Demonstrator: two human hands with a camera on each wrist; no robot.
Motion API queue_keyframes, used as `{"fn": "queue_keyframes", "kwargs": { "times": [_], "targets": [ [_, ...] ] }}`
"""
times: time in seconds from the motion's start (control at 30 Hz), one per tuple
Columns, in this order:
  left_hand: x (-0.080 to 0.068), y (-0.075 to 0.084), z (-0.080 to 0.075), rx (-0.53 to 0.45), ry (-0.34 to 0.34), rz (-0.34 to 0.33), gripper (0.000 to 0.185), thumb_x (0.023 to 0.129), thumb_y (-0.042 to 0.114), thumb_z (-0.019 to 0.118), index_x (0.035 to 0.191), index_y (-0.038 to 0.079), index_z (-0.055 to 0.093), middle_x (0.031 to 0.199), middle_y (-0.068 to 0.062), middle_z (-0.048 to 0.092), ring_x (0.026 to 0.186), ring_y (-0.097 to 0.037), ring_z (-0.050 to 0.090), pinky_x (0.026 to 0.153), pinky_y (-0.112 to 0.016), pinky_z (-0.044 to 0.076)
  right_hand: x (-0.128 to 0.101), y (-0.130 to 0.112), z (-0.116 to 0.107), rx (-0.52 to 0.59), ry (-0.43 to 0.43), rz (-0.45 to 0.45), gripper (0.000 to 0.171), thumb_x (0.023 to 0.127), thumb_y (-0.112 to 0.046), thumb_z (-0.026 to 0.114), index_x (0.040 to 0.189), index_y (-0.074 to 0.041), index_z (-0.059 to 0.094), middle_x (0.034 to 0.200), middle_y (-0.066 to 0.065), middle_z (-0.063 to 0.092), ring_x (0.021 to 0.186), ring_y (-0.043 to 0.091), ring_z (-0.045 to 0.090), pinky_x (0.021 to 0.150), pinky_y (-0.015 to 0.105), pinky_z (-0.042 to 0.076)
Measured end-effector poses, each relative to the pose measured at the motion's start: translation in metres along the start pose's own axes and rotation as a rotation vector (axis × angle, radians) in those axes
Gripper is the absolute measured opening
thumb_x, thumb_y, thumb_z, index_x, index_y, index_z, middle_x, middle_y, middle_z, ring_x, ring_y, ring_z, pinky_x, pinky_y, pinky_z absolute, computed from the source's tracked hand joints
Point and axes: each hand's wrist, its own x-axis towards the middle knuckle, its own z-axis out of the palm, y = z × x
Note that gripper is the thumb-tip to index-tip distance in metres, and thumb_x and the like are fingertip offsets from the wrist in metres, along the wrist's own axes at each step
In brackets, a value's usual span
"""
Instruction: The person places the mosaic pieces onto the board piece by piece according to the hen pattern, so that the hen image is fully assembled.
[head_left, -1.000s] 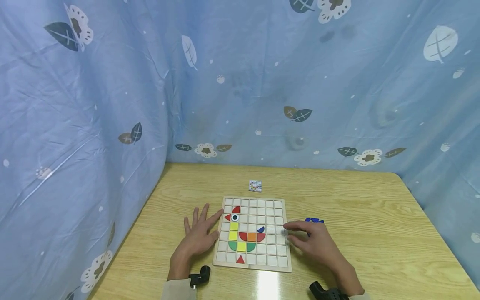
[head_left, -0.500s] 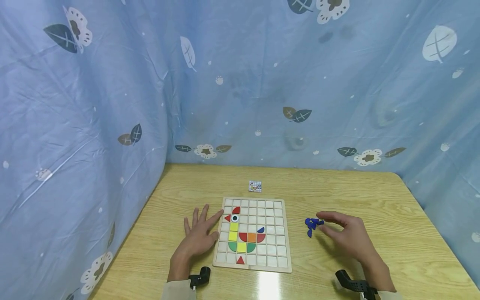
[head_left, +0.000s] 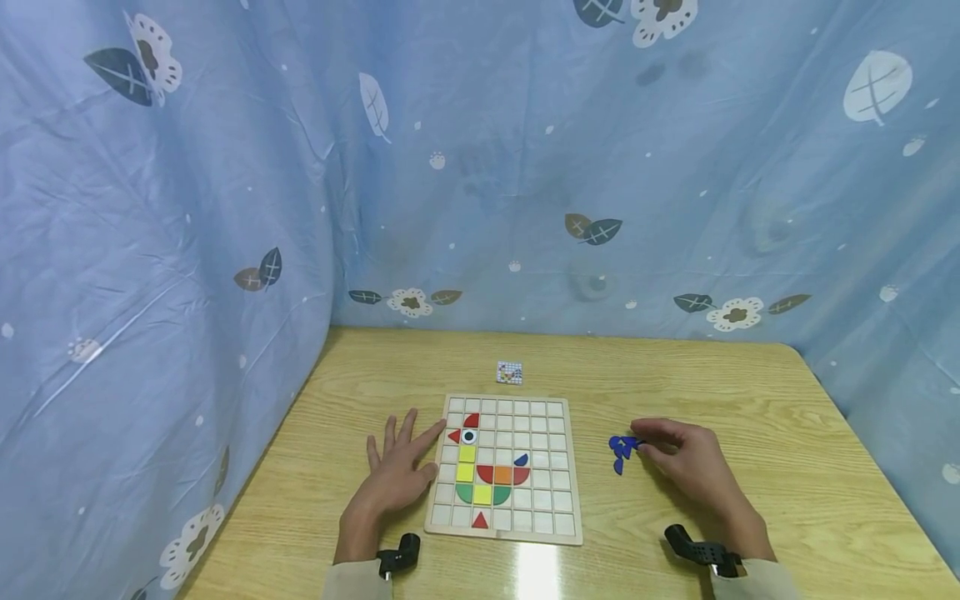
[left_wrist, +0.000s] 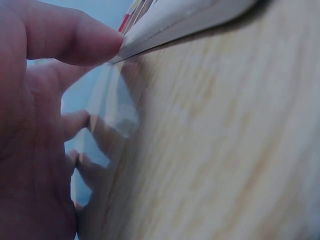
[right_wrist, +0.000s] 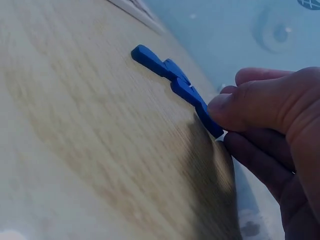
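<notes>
A gridded wooden puzzle board [head_left: 543,525] bears red, yellow, green, orange and blue flat pieces laid out like a bird. Spread-fingered, my left hand [head_left: 401,477] lies at its left side, index finger and thumb at the frame's edge; the left wrist view has a fingertip [left_wrist: 112,47] right against that edge. Right of the board is a small cluster of blue puzzle pieces [head_left: 618,454]. My right hand [head_left: 693,462] pinches the nearest blue puzzle piece [right_wrist: 210,122] between thumb and fingers, partly covering it. Other blue pieces [right_wrist: 150,59] run in a line beyond it on the table.
Behind the board lies a small pattern card [head_left: 509,372] with a printed picture on a grid. The wooden table [head_left: 750,400] is bounded at the back and sides by a blue patterned curtain [head_left: 480,167]. Each wrist wears a black camera mount [head_left: 701,550].
My right hand has moved right from the board's right edge to the blue pieces and closed in on one. The left hand has stayed in place.
</notes>
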Motion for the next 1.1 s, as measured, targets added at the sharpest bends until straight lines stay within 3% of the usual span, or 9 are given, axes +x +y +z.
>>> {"fn": "queue_keyframes", "kwargs": {
  "times": [0.27, 0.57, 0.67, 0.77, 0.87, 1.1],
  "targets": [
    [0.0, -0.001, -0.001, 0.009, -0.002, 0.003, 0.069, 0.1, 0.014, 0.064, 0.166, 0.025, 0.051, 0.183, -0.023, 0.013, 0.168, -0.054, -0.008, 0.124, -0.08, -0.018, -0.001, -0.006, 0.006, -0.072, 0.034, -0.048, 0.032, 0.087, 0.006, 0.085, 0.114, -0.011, 0.084, 0.11, 0.005, 0.085, 0.103, 0.021, 0.082, 0.086, 0.025, 0.065],
    [0.0, -0.001, -0.001, -0.005, -0.006, 0.004, 0.068, 0.1, 0.013, 0.064, 0.166, 0.026, 0.051, 0.183, -0.023, 0.013, 0.168, -0.054, -0.009, 0.124, -0.08, -0.019, 0.002, -0.008, 0.007, -0.152, 0.059, -0.064, 0.029, 0.087, 0.007, 0.084, 0.107, -0.013, 0.084, 0.104, 0.0, 0.085, 0.099, 0.023, 0.082, 0.084, 0.029, 0.067],
    [0.0, -0.001, 0.0, -0.017, 0.009, 0.02, 0.068, 0.099, 0.013, 0.063, 0.165, 0.025, 0.052, 0.183, -0.025, 0.014, 0.168, -0.055, -0.008, 0.123, -0.08, -0.019, 0.003, -0.01, 0.008, -0.173, 0.07, -0.083, 0.029, 0.087, 0.006, 0.085, 0.107, -0.015, 0.084, 0.101, -0.003, 0.085, 0.095, 0.018, 0.082, 0.083, 0.028, 0.066],
    [0.001, -0.002, 0.001, -0.035, 0.034, 0.047, 0.068, 0.098, 0.013, 0.062, 0.164, 0.024, 0.053, 0.181, -0.028, 0.016, 0.167, -0.058, -0.007, 0.122, -0.08, -0.02, 0.007, -0.017, 0.01, -0.166, 0.092, -0.14, 0.031, 0.085, 0.006, 0.087, 0.108, -0.015, 0.084, 0.099, -0.006, 0.084, 0.091, 0.012, 0.08, 0.082, 0.028, 0.065],
    [0.001, -0.005, 0.002, -0.043, 0.052, 0.069, 0.068, 0.097, 0.013, 0.062, 0.164, 0.024, 0.053, 0.18, -0.029, 0.017, 0.166, -0.059, -0.007, 0.121, -0.081, -0.021, 0.015, -0.028, 0.015, -0.14, 0.104, -0.207, 0.031, 0.085, 0.007, 0.086, 0.108, -0.015, 0.085, 0.099, -0.006, 0.085, 0.091, 0.014, 0.081, 0.081, 0.032, 0.065],
    [0.0, -0.001, 0.0, -0.018, 0.005, 0.004, 0.068, 0.1, 0.013, 0.063, 0.165, 0.026, 0.052, 0.183, -0.022, 0.014, 0.169, -0.052, -0.009, 0.124, -0.078, -0.02, 0.035, -0.059, 0.038, -0.067, 0.006, -0.26, 0.028, 0.09, 0.005, 0.083, 0.111, -0.012, 0.084, 0.105, -0.005, 0.084, 0.098, 0.02, 0.081, 0.081, 0.044, 0.065]
  ]
}}
